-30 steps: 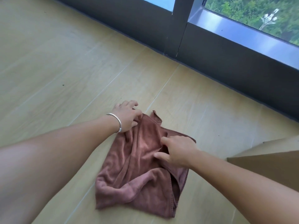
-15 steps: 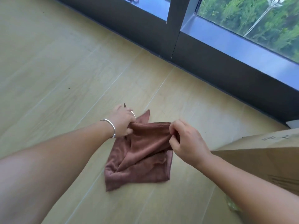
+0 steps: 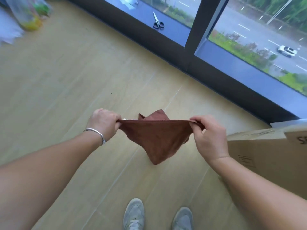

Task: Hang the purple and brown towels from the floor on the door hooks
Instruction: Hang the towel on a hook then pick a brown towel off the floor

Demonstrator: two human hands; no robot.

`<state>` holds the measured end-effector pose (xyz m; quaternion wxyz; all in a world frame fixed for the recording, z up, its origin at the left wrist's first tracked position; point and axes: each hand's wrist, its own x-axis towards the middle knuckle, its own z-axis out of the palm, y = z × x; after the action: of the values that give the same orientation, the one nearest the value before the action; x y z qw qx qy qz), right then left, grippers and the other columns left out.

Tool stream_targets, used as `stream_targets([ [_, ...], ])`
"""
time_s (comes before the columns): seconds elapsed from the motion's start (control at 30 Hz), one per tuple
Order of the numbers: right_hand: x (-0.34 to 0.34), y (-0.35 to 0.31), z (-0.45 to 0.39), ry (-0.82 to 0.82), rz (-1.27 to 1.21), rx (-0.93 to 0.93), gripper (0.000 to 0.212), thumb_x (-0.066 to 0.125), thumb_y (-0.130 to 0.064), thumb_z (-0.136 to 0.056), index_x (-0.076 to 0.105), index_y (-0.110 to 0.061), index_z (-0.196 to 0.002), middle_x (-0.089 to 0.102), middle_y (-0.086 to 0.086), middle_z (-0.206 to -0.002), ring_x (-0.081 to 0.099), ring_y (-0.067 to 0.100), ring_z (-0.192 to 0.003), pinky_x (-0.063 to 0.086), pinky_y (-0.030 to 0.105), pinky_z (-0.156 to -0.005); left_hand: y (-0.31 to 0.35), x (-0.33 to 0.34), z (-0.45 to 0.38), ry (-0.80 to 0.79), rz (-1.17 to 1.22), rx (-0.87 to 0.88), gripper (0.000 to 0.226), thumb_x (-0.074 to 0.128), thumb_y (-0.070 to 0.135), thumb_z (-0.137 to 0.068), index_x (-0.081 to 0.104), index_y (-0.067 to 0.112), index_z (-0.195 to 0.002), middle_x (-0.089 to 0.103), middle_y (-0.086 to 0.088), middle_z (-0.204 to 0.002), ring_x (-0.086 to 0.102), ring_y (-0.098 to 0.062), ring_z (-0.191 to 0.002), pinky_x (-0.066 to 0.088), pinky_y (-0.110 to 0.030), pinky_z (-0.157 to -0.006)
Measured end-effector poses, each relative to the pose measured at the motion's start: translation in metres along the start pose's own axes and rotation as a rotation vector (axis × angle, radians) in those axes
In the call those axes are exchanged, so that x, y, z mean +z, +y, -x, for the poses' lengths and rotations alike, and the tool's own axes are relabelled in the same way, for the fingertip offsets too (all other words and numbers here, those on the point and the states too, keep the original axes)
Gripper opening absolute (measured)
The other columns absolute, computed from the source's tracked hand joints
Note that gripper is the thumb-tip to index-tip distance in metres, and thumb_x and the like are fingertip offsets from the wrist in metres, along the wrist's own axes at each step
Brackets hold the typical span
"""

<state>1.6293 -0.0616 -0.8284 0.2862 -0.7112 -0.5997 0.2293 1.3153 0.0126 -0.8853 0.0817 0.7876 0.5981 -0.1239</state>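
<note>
Two hands hold the brown towel (image 3: pixel 157 140) taut between them, above the floor (image 3: pixel 66 80): the left hand (image 3: pixel 103 123) pinches its left corner, the right hand (image 3: pixel 207 135) pinches its right corner, and the cloth sags below.

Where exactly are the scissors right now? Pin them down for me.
In the head view, the scissors lie on the window sill at top centre, just left of the dark window post, far beyond the brown towel.
</note>
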Motion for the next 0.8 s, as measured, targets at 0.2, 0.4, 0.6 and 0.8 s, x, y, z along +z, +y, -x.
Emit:
stream_targets([
  [0.2, -0.058, -0.096, -0.055, 0.055, 0.008, -0.049, 0.015, 0.06, -0.021, -0.092, 0.073, -0.022, -0.101, 0.067, -0.013, -0.096, 0.06, 0.009, -0.094, 0.046, 0.024, -0.087, -0.064, -0.12, 0.02, 0.247, 0.296, -0.161, 0.015, 0.049, 0.024, -0.094, 0.063, 0.022, -0.097, 0.062, -0.002, -0.095, 0.057, -0.029, -0.092, 0.041, -0.036, -0.07],
  [0.4, -0.108, -0.18, -0.088, 0.14, -0.113, -0.085, 0.011, 0.064, -0.027, -0.088, 0.073, -0.034, -0.087, 0.066, -0.008, -0.089, 0.059, 0.01, -0.088, 0.05, 0.032, -0.084, -0.111, -0.222, 0.052, 0.509, 0.412, -0.129, 0.014, 0.051, 0.027, -0.095, 0.06, 0.019, -0.101, 0.066, -0.012, -0.09, 0.059, -0.037, -0.083, 0.038, -0.035, -0.065],
  [0.6, -0.132, -0.214, -0.066, 0.122, -0.203, -0.091, 0.009, 0.069, -0.03, -0.083, 0.071, -0.036, -0.077, 0.069, -0.016, -0.077, 0.063, 0.008, -0.077, 0.053, 0.028, -0.076, -0.127, -0.262, 0.108, 0.663, 0.447, -0.08, 0.014, 0.062, 0.029, -0.09, 0.068, 0.019, -0.096, 0.069, -0.004, -0.087, 0.062, -0.027, -0.079, 0.046, -0.035, -0.07],
  [0.8, -0.133, -0.181, 0.013, -0.1, -0.186, -0.062, 0.008, 0.071, -0.03, -0.084, 0.072, -0.035, -0.078, 0.065, -0.016, -0.067, 0.053, -0.002, -0.056, 0.036, 0.008, -0.049, -0.107, -0.226, 0.199, 0.568, 0.399, -0.033, 0.009, 0.067, 0.017, -0.088, 0.072, 0.011, -0.094, 0.07, -0.005, -0.087, 0.062, -0.029, -0.081, 0.048, -0.037, -0.069],
])
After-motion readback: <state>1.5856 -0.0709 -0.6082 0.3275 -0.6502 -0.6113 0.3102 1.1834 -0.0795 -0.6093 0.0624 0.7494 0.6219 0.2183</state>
